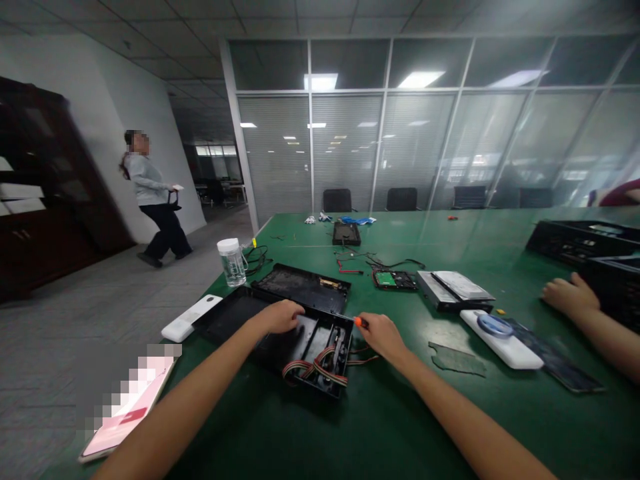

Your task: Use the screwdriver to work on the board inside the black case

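A black electronics case (295, 333) lies tilted across the green table in front of me, its inside facing up. Striped ribbon wires (315, 367) loop over its near right corner, beside a metal part. My left hand (285, 317) grips the far wall of the case with its fingers curled. Closed around a screwdriver (359, 321) with an orange handle, my right hand (384, 339) is at the right end of the case. The screwdriver's shaft points left toward the case wall; its tip is too small to make out. Behind the case rests a flat black cover (300, 283).
A clear jar (233, 263) and a phone (133, 413) stand or lie at left. Rightward are a circuit board (395, 280), a silver drive (455, 287), a white device (500, 340) and a co-worker's hand (573, 293) by black housings (590, 247). A person (155, 193) walks past.
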Tool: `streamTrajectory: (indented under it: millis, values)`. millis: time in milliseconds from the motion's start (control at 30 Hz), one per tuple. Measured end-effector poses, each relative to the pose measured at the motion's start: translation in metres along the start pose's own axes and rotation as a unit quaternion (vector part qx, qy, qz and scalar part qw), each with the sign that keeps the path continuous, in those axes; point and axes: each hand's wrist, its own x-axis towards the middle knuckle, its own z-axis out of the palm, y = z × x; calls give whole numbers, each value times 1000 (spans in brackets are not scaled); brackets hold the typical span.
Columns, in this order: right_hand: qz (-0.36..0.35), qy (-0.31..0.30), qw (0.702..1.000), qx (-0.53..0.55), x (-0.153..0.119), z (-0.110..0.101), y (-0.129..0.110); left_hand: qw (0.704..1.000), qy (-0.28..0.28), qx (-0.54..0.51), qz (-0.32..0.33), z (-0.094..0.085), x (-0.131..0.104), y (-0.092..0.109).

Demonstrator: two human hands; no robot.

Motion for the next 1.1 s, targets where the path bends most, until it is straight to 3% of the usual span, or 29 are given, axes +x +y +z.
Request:
streamTrajectory:
  millis: [67,267,400,800,967,1100]
  values:
    - [16,-5,1000,4,0,1,0,995,47,88,2,13,18,-5]
    - [68,-16,997,42,5,4,17,974,63,193,98,33,34,-26]
    - [57,-34,996,61,7,8,21,966,71,214,123,35,31,-37]
    - [40,-41,994,91,7,13,20,941,78,247,217,28,41,-43]
    - [34,-25,994,101,7,9,19,942,83,251,205,25,43,-46]
    - [16,-22,991,133,6,11,18,969,85,175,151,18,39,-30]
